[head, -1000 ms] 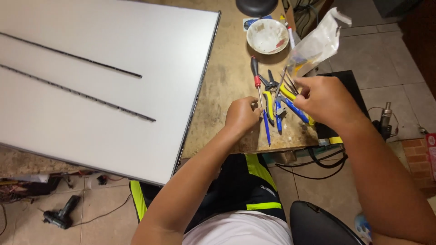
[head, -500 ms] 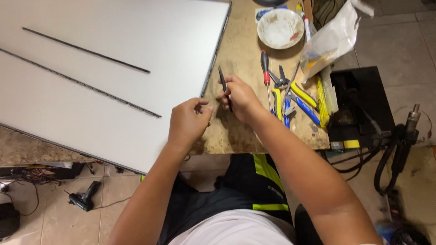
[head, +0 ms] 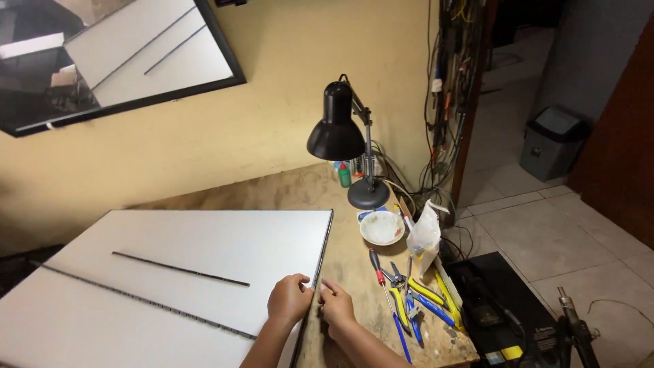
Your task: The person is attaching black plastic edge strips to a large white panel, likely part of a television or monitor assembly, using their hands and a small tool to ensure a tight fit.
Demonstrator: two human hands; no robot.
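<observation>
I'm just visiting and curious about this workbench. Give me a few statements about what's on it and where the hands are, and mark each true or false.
1. Both hands meet at the right edge of the white panel. True: the left hand rests on the panel's edge and the right hand is just beside it.
2. The black desk lamp lies on its side. False: it stands upright on its round base.
3. Two thin dark strips lie on the panel. True.
4. The white bowl sits on top of the panel. False: it sits on the wooden bench, near the lamp's base.
5. The pliers are in the right hand. False: they lie on the bench, to its right.
</observation>
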